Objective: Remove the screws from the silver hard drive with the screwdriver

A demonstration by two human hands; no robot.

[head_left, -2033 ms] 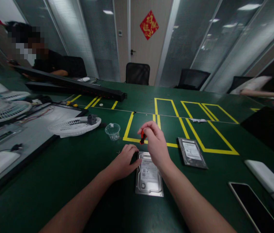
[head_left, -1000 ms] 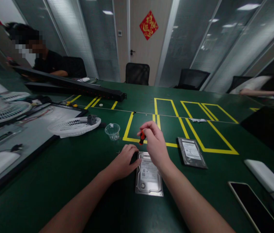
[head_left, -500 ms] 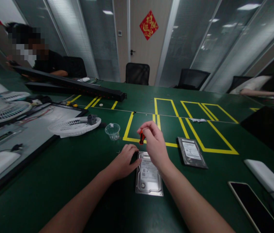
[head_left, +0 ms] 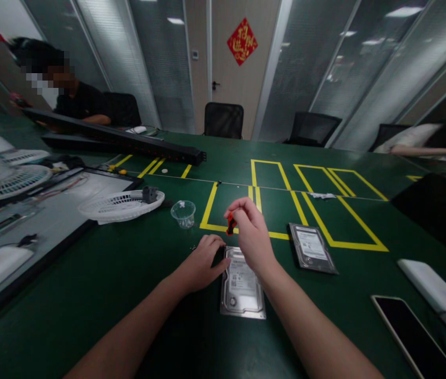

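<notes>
Dark green and broad, the surface (head_left: 168,326) runs to the far side of the room, crossed by a thin pale line and marked with rectangles of yellow tape (head_left: 359,246) from twelve to two o'clock. At the clock's centre a silver hard drive (head_left: 244,287) lies flat, label up. The left hand (head_left: 206,263) touches its upper left corner, thumb on the top face; whether that grip is closed cannot be told. The right hand (head_left: 255,234) has its grip closed round a red-and-black screwdriver handle (head_left: 231,223) over the drive's far end.

A second drive (head_left: 312,247) lies near, at two o'clock; a clear plastic cup (head_left: 183,215) stands between ten and eleven, a white fan grille (head_left: 108,207) beyond it at ten, and a grey panel (head_left: 55,221) past that. A phone (head_left: 412,334) lies towards four.

Across the room, a wooden door (head_left: 242,79) with a red diamond sign (head_left: 242,41) stands at twelve, behind a black mesh chair (head_left: 224,120) and between glass partitions (head_left: 160,63). A person in black (head_left: 83,100) sits at ten; another person's pale sleeve (head_left: 410,142) shows at two.
</notes>
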